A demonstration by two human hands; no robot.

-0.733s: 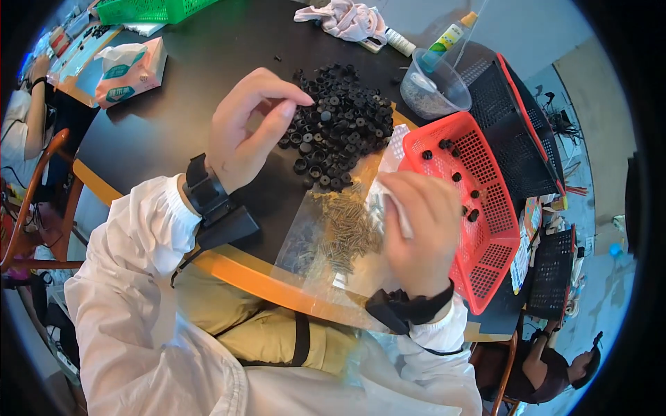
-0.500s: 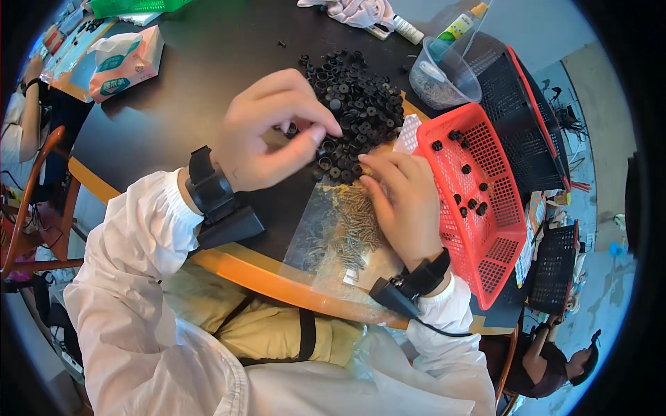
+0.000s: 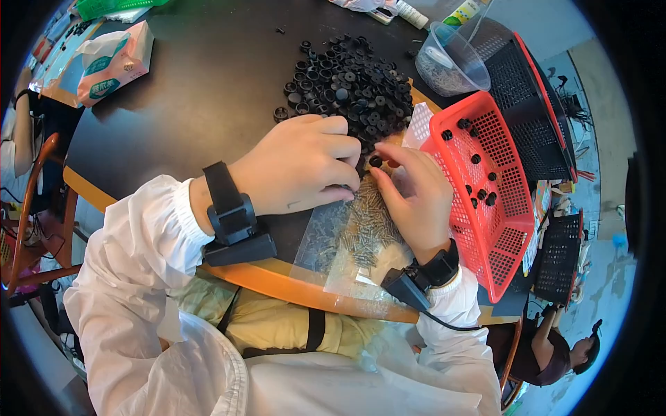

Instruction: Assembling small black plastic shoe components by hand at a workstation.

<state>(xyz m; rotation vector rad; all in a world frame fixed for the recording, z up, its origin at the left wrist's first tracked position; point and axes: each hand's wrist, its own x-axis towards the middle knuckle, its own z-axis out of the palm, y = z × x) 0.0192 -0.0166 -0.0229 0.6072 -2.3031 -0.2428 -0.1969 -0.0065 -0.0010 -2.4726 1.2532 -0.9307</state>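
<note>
Left hand (image 3: 312, 165): fingers curled, at the near edge of the heap; fingertips partly hidden, contents cannot be told. Heap of black caps (image 3: 345, 97): on the table (image 3: 201, 90), large, by judgement the bulk left to handle. Screws (image 3: 366, 218): many, loose on a clear sheet (image 3: 318, 243). Right hand (image 3: 417, 194): thumb and forefinger pinching one cap (image 3: 376, 161), above the screws. Red basket (image 3: 511, 243): a few black pieces (image 3: 476, 159), scattered; seemingly the finished portion, an early stage. Appearance: heap caps small, round, some hollow and rimmed, others centre-holed; basket pieces dark, compact, detail too small to tell.
</note>
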